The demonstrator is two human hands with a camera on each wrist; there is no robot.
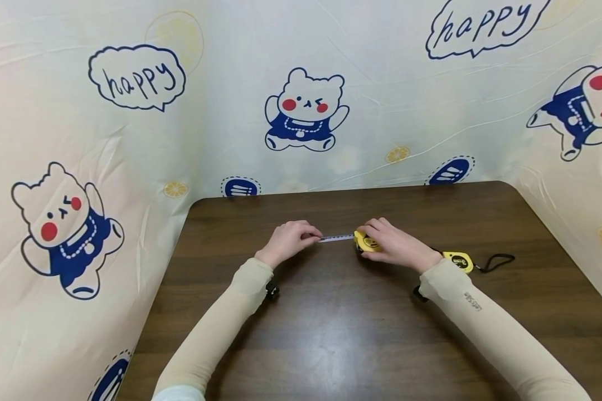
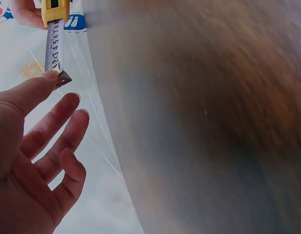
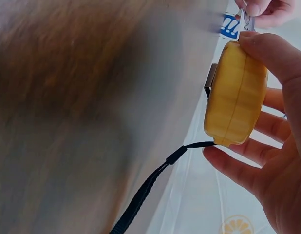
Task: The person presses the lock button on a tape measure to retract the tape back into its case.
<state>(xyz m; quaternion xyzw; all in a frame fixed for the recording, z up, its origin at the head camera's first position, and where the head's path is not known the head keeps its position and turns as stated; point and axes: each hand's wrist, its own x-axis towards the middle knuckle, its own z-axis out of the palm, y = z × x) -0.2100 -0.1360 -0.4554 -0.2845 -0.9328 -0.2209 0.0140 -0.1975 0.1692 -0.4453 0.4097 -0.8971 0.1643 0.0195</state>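
My left hand (image 1: 290,240) pinches the end of a white tape blade (image 1: 337,238) between thumb and forefinger. In the left wrist view, the metal hook (image 2: 64,79) shows just past the thumb, and the blade's numbers run up to the case. My right hand (image 1: 398,245) grips the yellow case of the tape measure (image 3: 235,95), thumb across its top. A short length of blade stretches between the two hands, above the table. From the case hangs a black wrist strap (image 3: 145,190), and a metal clip (image 3: 210,80) sits on its side.
A second yellow tape measure (image 1: 458,260) with a black cord loop (image 1: 499,262) lies beyond my right wrist, partly hidden by it. Everything is over a dark wooden table (image 1: 321,345). A printed cloth (image 1: 381,83) hangs behind and at both sides.
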